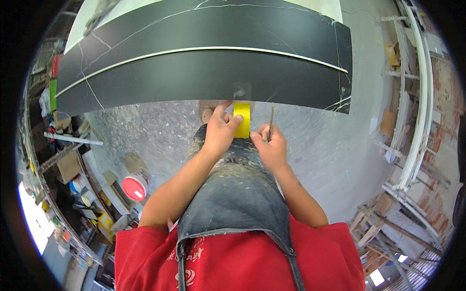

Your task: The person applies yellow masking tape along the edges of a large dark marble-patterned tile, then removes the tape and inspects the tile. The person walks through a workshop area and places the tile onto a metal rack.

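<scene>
My left hand (222, 130) is closed around the left side of a yellow roll of tape (241, 121), thumb on its face, just below the near edge of a black slab (194, 77) with white veins. My right hand (271, 148) is closed on a thin blade-like tool (271, 121) that points up towards the slab; its exact kind is unclear. The right fingertips are at the tape roll's lower right corner. On the slab, right above the roll, lies a small clear patch (240, 91) that looks like tape.
A pale strip (213, 48) runs lengthwise across the black surface. A bucket with a red-and-white lid (134, 188) stands on the grey floor to my left. Cluttered shelving (87, 194) lines the left, pale rails (418, 106) the right, and wooden pieces (371, 228) lie at lower right.
</scene>
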`<state>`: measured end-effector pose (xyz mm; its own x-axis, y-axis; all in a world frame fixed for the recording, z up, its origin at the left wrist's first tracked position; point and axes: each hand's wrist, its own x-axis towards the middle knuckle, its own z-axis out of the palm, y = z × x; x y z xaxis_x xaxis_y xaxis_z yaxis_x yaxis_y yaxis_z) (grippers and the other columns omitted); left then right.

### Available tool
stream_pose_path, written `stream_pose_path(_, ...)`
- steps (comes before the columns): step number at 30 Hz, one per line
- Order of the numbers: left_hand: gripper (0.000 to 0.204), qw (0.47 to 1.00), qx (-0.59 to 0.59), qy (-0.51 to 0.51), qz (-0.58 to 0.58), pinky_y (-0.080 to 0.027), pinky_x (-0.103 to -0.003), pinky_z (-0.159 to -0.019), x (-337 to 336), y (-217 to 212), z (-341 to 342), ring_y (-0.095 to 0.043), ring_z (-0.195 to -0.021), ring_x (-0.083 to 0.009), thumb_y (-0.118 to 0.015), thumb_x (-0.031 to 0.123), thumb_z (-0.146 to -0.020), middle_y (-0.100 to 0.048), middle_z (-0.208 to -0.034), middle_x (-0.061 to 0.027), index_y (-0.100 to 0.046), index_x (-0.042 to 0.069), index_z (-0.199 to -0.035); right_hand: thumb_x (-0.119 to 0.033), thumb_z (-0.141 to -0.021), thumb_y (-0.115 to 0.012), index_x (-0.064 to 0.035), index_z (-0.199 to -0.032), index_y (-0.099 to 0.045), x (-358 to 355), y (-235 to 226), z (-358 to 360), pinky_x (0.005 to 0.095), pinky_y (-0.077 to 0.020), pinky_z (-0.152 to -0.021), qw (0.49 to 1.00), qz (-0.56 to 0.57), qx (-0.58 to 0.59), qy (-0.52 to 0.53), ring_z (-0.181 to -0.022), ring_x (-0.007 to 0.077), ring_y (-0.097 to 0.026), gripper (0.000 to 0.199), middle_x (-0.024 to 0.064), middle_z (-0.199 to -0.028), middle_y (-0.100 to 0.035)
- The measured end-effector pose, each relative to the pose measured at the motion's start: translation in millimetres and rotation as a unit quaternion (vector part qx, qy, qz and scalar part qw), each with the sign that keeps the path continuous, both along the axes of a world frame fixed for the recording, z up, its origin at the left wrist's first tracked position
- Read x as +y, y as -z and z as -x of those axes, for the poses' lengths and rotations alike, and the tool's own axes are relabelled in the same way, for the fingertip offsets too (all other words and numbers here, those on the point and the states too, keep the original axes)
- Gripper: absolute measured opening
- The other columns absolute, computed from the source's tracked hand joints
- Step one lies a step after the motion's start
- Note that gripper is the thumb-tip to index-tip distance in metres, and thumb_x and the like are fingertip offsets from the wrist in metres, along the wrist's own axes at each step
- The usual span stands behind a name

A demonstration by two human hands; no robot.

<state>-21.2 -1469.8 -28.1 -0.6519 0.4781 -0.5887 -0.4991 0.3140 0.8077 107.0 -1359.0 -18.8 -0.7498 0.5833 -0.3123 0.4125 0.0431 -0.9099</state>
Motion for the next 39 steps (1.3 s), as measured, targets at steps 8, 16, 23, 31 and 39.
stream_pose_path(8, 0.029, 0.999, -0.024, -0.030, 0.006, -0.048, -0.029, -0.076, 13, 9, -7, -0.060, -0.084, -0.0148, -0.063, 0.017, -0.091, -0.063, -0.092, -0.0058, -0.065, 0.001, -0.115, -0.027, -0.096, -0.058, -0.0031, -0.096, -0.055, 62, -74, 11, 0.0507, -0.0494, -0.066, 0.923, -0.238, -0.110, -0.282, -0.077, 0.0408, -0.064, 0.024, 0.0188, -0.081, -0.065)
stream_pose_path(16, 0.025, 0.997, -0.050, -0.061, -0.008, -0.049, -0.029, -0.077, 11, -2, -13, -0.061, -0.083, -0.0126, -0.063, 0.021, -0.093, -0.069, -0.093, -0.0061, -0.070, 0.000, -0.106, -0.029, -0.097, -0.054, -0.0043, -0.091, -0.059, 78, -75, 31, 0.0507, -0.0519, -0.065, 0.823, -0.386, -0.162, -0.385, -0.076, 0.0398, -0.066, 0.026, 0.0188, -0.082, -0.066)
stream_pose_path(23, 0.025, 0.997, -0.037, -0.065, -0.027, -0.047, -0.027, -0.074, 11, 1, -17, -0.058, -0.083, -0.0101, -0.063, 0.024, -0.096, -0.065, -0.094, -0.0026, -0.067, 0.001, -0.107, -0.027, -0.095, -0.056, -0.0042, -0.086, -0.060, 82, -76, 38, 0.0501, -0.0518, -0.065, 0.808, -0.409, -0.157, -0.395, -0.075, 0.0390, -0.065, 0.025, 0.0182, -0.080, -0.066)
stream_pose_path(31, 0.027, 0.996, -0.025, -0.084, -0.031, -0.049, -0.028, -0.079, 11, 3, -20, -0.062, -0.086, -0.0125, -0.062, 0.021, -0.093, -0.070, -0.095, -0.0067, -0.070, -0.001, -0.106, -0.026, -0.094, -0.058, -0.0037, -0.084, -0.062, 84, -80, 43, 0.0491, -0.0525, -0.066, 0.794, -0.432, -0.159, -0.396, -0.075, 0.0384, -0.066, 0.025, 0.0182, -0.078, -0.065)
stream_pose_path(39, 0.024, 0.996, -0.025, -0.078, -0.039, -0.047, -0.026, -0.075, 11, 2, -20, -0.058, -0.082, -0.0101, -0.062, 0.022, -0.095, -0.065, -0.092, -0.0024, -0.068, 0.001, -0.106, -0.026, -0.093, -0.059, -0.0030, -0.091, -0.064, 86, -81, 47, 0.0483, -0.0512, -0.070, 0.785, -0.434, -0.182, -0.402, -0.079, 0.0381, -0.065, 0.024, 0.0180, -0.085, -0.066)
